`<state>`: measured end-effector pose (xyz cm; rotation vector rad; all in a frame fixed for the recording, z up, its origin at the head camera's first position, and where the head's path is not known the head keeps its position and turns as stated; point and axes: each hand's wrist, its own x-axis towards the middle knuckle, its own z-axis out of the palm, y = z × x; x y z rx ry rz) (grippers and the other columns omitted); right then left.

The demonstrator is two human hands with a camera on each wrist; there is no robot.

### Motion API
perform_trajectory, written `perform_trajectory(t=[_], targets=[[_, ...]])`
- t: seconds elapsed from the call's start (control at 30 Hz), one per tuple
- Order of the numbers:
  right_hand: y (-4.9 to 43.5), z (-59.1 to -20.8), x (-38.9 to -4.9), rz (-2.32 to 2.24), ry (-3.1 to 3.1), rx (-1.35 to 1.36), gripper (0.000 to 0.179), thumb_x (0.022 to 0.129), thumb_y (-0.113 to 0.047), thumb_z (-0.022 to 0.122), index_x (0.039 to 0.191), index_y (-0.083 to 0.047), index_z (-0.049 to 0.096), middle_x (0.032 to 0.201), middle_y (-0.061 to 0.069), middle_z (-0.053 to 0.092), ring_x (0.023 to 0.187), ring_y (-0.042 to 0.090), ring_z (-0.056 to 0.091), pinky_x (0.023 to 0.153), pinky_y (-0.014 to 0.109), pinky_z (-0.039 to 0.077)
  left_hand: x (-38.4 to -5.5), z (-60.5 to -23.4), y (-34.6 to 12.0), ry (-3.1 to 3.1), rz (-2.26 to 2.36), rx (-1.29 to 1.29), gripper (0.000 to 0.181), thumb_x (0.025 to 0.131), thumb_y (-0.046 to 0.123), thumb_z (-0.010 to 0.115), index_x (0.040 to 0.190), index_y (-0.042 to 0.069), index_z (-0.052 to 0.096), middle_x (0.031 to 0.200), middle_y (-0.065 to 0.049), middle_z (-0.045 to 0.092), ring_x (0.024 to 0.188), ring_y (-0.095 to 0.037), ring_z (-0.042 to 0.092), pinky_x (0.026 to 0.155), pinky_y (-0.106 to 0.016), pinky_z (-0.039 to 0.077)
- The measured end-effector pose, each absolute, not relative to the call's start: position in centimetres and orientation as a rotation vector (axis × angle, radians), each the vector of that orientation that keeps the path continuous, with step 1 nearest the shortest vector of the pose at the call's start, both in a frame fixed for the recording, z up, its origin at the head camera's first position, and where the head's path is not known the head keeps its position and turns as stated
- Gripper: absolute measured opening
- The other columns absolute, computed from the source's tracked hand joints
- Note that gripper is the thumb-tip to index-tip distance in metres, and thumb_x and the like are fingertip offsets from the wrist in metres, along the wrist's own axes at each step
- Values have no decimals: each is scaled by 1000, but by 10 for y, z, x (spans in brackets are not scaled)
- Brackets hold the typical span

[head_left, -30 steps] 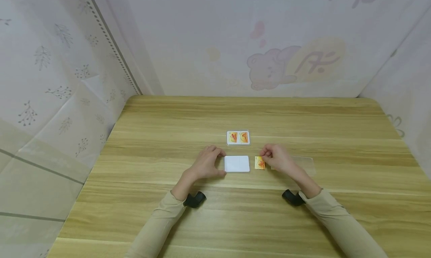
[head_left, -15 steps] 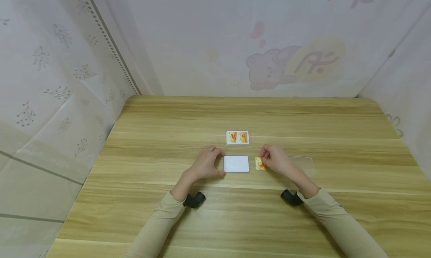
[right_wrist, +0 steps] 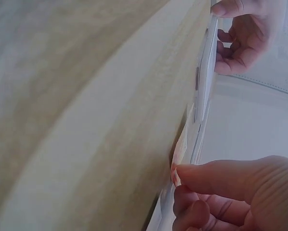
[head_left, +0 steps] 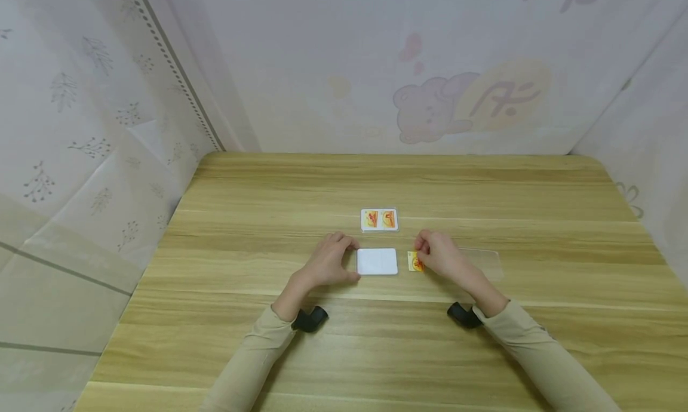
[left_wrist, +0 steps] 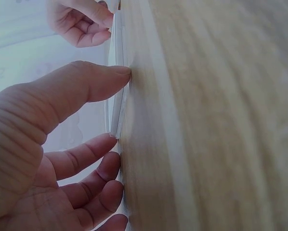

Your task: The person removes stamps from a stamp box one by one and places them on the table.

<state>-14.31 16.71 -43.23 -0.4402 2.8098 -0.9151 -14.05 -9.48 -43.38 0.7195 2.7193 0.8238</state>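
My right hand [head_left: 439, 255] pinches a small yellow-orange stamp [head_left: 412, 261] by its right side, with thumb and fingertips covering part of it. Seen from the right wrist, the stamp [right_wrist: 181, 144] is a thin, slightly tilted sheet close over the table, under the thumb tip. My left hand [head_left: 329, 260] holds a flat white-faced case [head_left: 377, 262] at its left end, thumb at the near corner and a finger at the far corner. Edge-on in the left wrist view, the case [left_wrist: 115, 108] lies flat between thumb and forefinger. A narrow gap separates case and stamp.
Behind the white case lies a similar clear-rimmed case [head_left: 379, 220] with two yellow-orange stamps side by side. A clear plastic piece [head_left: 486, 261] lies to the right, partly hidden by my right hand. All rest on a wood-grain table [head_left: 279, 191] backed by patterned curtains.
The stamp at my right fingertips shows a different picture than a second ago and sits slightly further right. An orange patch below that hand no longer shows. My left hand stays still.
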Motion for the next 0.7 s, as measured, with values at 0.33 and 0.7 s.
perform_trajectory(t=[0.33, 0.7], targets=[[177, -433, -139, -1084, 2781, -418, 6, 82, 2, 62, 88, 2, 59, 70, 4, 55, 62, 14, 48, 53, 23, 40, -139, -433, -95, 2726, 819, 730, 53, 67, 22, 83, 110, 4, 58, 109, -9, 55, 103, -27, 46, 93, -45, 36], [204, -423, -127, -1232, 2854, -435, 6, 85, 0, 63, 89, 3, 60, 79, 9, 61, 72, 19, 55, 62, 24, 46, -143, -425, -74, 2785, 918, 937, 50, 70, 24, 82, 109, 1, 61, 106, -11, 59, 101, -27, 51, 88, -42, 39]])
